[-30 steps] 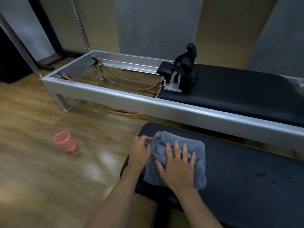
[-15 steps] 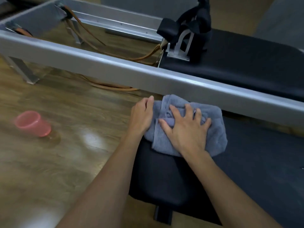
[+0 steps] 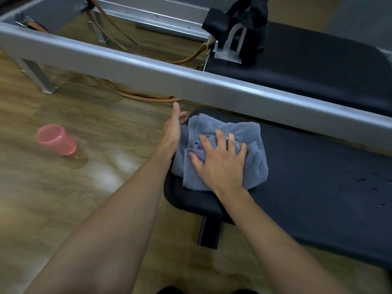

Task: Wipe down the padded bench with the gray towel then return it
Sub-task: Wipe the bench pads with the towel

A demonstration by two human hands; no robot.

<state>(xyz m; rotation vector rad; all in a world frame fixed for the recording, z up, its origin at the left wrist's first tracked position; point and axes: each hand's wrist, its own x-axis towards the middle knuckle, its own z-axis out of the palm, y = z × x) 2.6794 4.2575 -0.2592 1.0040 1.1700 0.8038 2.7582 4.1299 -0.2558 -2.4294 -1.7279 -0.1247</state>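
Gray towel [image 3: 222, 149] lies under right hand [image 3: 220, 164] on padded bench [image 3: 307, 177].

The crumpled gray cloth towel [image 3: 252, 134] lies on the black padded tabletop's [image 3: 318, 187] nine-o'clock end, beneath the right grip [image 3: 220, 164]. At its nine o'clock, well apart, a pink plastic cup [image 3: 56, 140]; at twelve, a silver metal rail [image 3: 191, 81].

Dim light around me; glare on the glossy wooden plank floor [image 3: 106, 177]; my view's edges blur and bend.

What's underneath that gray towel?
The black padded bench, at its rounded end. The right hand presses on the gray towel, so the patch of padding directly beneath is hidden.
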